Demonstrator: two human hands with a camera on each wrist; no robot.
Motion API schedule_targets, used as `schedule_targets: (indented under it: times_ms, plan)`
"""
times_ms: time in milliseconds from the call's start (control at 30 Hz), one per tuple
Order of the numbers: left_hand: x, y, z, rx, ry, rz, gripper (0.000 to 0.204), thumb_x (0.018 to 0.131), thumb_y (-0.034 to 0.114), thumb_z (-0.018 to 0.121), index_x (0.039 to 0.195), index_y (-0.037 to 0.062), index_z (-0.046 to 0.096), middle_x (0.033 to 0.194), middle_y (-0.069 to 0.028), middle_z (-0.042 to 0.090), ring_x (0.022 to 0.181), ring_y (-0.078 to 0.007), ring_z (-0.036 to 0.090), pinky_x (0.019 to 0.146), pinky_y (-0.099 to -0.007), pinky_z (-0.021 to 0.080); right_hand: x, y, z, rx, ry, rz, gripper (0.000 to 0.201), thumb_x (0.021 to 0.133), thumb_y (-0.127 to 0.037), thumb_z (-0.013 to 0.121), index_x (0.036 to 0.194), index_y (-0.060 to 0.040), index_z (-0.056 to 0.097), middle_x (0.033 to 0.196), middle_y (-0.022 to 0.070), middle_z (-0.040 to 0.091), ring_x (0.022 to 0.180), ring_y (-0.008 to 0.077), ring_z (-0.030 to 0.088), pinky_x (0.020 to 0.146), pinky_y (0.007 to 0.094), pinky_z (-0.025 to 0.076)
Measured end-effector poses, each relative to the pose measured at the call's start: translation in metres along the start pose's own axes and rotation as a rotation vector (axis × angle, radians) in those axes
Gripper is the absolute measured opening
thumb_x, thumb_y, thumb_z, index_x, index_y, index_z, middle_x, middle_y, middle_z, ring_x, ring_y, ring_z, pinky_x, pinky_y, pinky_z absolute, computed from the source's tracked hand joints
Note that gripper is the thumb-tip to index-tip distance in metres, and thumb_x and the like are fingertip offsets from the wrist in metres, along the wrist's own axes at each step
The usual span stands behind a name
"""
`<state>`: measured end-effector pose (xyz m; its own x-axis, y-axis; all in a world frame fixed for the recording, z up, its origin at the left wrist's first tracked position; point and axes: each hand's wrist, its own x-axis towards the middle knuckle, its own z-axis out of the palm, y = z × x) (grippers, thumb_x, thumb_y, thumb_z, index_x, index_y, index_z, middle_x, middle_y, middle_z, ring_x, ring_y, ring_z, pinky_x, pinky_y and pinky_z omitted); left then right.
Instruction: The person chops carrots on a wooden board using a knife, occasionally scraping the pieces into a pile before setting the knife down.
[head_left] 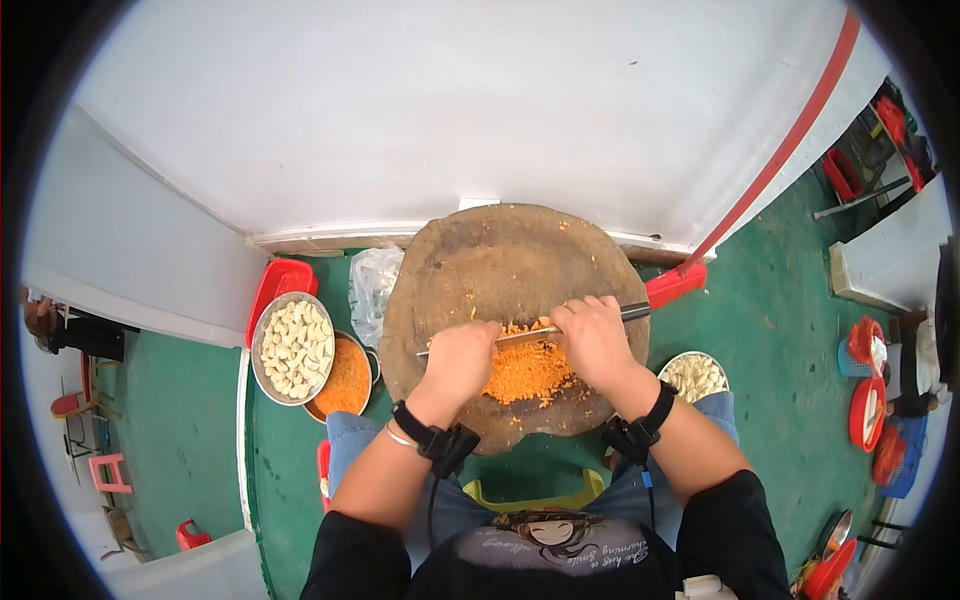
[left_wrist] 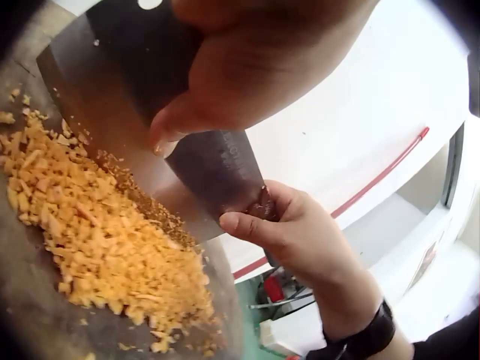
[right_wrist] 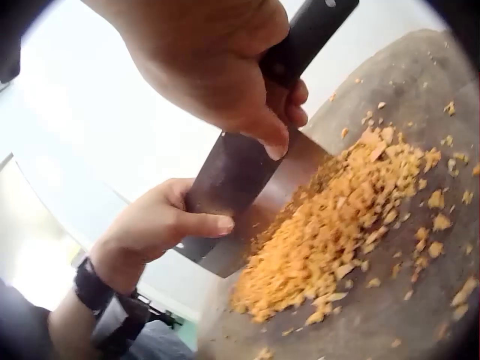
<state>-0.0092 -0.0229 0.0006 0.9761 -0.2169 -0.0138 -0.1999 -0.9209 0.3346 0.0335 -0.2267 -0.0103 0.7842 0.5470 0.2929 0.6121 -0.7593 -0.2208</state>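
Note:
Both hands hold a cleaver edge-down along a heap of finely chopped orange bits that look like carrot. The heap lies on a thick round wooden chopping block. My left hand pinches the blade towards its far end, thumb flat on the near face, as the left wrist view shows. My right hand grips where the black handle meets the blade, its thumb pressed on the steel. Orange crumbs stick along the lower blade. Loose bits are scattered over the block.
Left of the block stand a metal bowl of pale curved pieces, a pot of orange bits and a plastic bag. Another bowl of pale pieces is at the right, near a red broom. A white wall rises behind.

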Motion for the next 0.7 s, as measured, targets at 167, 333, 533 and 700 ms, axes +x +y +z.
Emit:
schedule_targets:
  times_ms: [167,333,533,700]
  plan:
    - [-0.003,0.002,-0.011,0.010,-0.020,-0.017,0.009,0.075,0.011,0.062,0.078,0.0059,0.056,0.074,-0.0164,0.061,0.075,-0.0354,0.061,0.064,-0.0459,0.047,-0.002,-0.006,-0.003,0.020,-0.016,0.011,0.013,0.071,-0.013,0.068,0.073,-0.0120,0.056,0.071,0.0027,0.055,0.077,0.0231,0.056,0.073,0.0377,0.036]
    - [-0.003,-0.001,-0.004,-0.001,0.001,0.002,0.008,0.074,0.010,0.062,0.079,0.0058,0.057,0.076,-0.0163,0.061,0.075,-0.0355,0.061,0.064,-0.0461,0.047,0.001,-0.004,-0.003,0.003,-0.013,0.005,0.013,0.070,-0.013,0.068,0.073,-0.0122,0.056,0.071,0.0031,0.054,0.076,0.0230,0.055,0.073,0.0375,0.036]
    - [-0.003,-0.003,-0.001,0.000,0.016,0.032,0.007,0.074,0.009,0.060,0.079,0.0061,0.057,0.072,-0.0163,0.061,0.073,-0.0357,0.061,0.062,-0.0461,0.047,-0.001,-0.005,0.004,0.006,0.018,-0.018,0.011,0.070,-0.013,0.066,0.074,-0.0122,0.055,0.072,0.0038,0.055,0.076,0.0234,0.055,0.072,0.0379,0.037]
    - [0.001,-0.001,0.012,-0.021,0.106,0.077,0.006,0.073,0.008,0.059,0.079,0.0066,0.057,0.069,-0.0164,0.060,0.070,-0.0358,0.061,0.059,-0.0461,0.046,-0.001,0.000,0.000,0.001,0.052,-0.049,0.008,0.070,-0.011,0.063,0.073,-0.0116,0.055,0.072,0.0042,0.056,0.077,0.0249,0.056,0.072,0.0383,0.037]
